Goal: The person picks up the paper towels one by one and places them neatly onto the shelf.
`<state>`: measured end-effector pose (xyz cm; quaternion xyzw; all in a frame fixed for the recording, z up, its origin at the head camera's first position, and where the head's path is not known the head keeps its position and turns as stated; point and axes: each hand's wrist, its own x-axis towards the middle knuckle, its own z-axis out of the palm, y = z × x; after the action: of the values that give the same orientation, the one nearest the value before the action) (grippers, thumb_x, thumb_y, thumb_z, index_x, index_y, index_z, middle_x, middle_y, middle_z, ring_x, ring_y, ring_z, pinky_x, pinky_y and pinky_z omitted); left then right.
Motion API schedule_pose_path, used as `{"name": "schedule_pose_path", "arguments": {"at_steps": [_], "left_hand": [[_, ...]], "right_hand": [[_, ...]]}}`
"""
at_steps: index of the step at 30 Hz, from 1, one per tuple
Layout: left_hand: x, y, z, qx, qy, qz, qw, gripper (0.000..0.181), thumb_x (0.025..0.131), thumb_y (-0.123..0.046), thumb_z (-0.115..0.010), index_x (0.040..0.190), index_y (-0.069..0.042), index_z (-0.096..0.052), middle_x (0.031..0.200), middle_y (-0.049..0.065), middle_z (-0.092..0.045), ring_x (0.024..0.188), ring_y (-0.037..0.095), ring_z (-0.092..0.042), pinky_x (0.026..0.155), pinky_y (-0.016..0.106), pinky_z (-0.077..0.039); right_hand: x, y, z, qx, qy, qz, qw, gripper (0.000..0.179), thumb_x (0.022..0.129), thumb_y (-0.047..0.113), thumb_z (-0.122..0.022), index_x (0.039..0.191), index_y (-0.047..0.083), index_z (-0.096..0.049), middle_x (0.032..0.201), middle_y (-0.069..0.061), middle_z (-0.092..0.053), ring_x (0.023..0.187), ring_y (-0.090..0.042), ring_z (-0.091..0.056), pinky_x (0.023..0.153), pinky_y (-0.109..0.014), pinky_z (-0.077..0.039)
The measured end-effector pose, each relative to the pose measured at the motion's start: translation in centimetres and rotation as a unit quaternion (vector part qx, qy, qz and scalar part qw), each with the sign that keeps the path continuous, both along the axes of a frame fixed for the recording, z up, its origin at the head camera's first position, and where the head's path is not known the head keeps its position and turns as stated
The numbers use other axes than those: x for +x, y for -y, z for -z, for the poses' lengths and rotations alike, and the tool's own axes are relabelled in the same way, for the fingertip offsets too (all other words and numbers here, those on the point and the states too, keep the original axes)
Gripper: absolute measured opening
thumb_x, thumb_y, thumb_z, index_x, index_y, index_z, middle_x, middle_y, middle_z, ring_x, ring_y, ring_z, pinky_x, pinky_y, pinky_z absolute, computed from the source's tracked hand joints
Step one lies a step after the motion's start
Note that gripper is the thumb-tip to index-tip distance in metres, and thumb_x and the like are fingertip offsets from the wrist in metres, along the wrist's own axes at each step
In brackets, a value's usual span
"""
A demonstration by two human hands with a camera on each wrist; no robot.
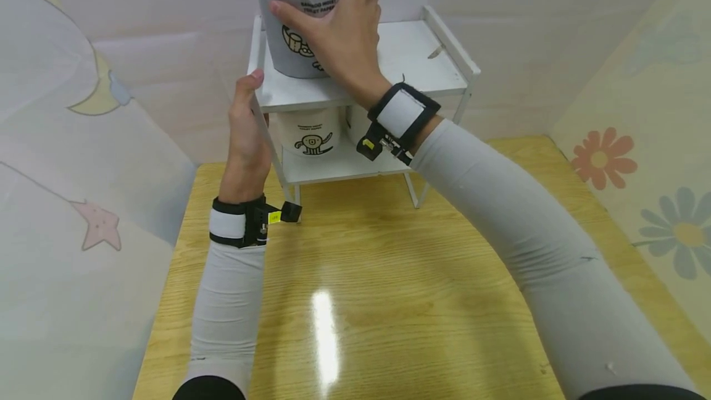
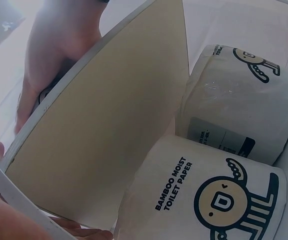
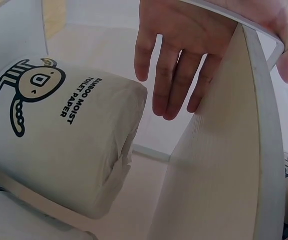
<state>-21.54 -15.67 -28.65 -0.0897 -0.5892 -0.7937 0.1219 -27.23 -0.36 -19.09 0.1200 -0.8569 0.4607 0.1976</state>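
Observation:
A wrapped roll of toilet paper (image 1: pixel 302 48) with a twisted top is over the left part of the white rack's upper shelf (image 1: pixel 408 48). My right hand (image 1: pixel 350 36) grips it from the near side, thumb across the front and fingers round the right. At the rack's left side, my left hand (image 1: pixel 247 134) straddles the frame, thumb outside. Its straight fingers (image 3: pixel 171 75) reach in beneath the upper board, as the right wrist view shows. Below stand two more wrapped rolls: the left one (image 1: pixel 311 133) shows its printed figure, while the right one (image 1: pixel 358 122) is mostly hidden behind my right wrist.
The small two-tier rack (image 1: pixel 355 168) stands at the back of a glossy wooden table (image 1: pixel 389 276). White cloth backdrops (image 1: pixel 166 11) rise behind it and along both sides, with a star (image 1: pixel 100 224) and flowers (image 1: pixel 602 158) printed on them.

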Motion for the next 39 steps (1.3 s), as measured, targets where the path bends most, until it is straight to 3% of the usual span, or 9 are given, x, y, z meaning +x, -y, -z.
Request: {"name": "schedule_pose_path", "arguments": {"at_steps": [13, 39], "left_hand": [[0.0, -0.1, -0.1, 0.010, -0.013, 0.011, 0.9998, 0.051, 0.101, -0.038, -0.039, 0.145, -0.016, -0.053, 0.139, 0.004, -0.057, 0.137, 0.019, -0.044, 0.119, 0.036, -0.021], [-0.1, 0.4, 0.3, -0.007, -0.011, 0.010, 0.9999, 0.055, 0.103, -0.040, -0.037, 0.153, -0.020, -0.046, 0.149, 0.003, -0.050, 0.139, 0.018, -0.042, 0.118, 0.039, -0.021]], "right_hand": [[0.2, 0.6, 0.1, -0.009, -0.005, -0.012, 0.9999, 0.112, 0.085, 0.055, -0.085, 0.161, 0.005, -0.019, 0.150, -0.007, -0.043, 0.132, -0.009, -0.042, 0.106, -0.021, -0.041], [0.5, 1.9, 0.3, 0.012, 0.012, 0.010, 0.9998, 0.115, 0.086, 0.063, -0.080, 0.163, 0.008, -0.014, 0.152, -0.006, -0.038, 0.134, -0.010, -0.036, 0.108, -0.025, -0.034]]}}
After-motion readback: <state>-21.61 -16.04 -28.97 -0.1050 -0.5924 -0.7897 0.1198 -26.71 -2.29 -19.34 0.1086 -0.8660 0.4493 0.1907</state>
